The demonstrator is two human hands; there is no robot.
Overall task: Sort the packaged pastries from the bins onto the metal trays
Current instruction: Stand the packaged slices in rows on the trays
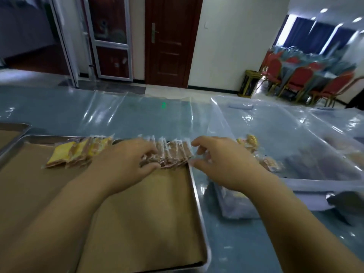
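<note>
A metal tray lined with brown paper lies in front of me. Along its far edge stands a row of yellow packaged pastries on the left and a row of brown packaged pastries on the right. My left hand rests on the left end of the brown row, fingers bent over the packets. My right hand is at the row's right end, fingers apart and curled, thumb and fingertips touching the last packet's clear wrapper. A clear plastic bin to the right holds more packaged pastries.
A second metal tray shows at the far left. The table is covered in glossy clear plastic sheet over blue. A plastic bag of packets lies between tray and bin. Red chairs stand at the back right, doors behind.
</note>
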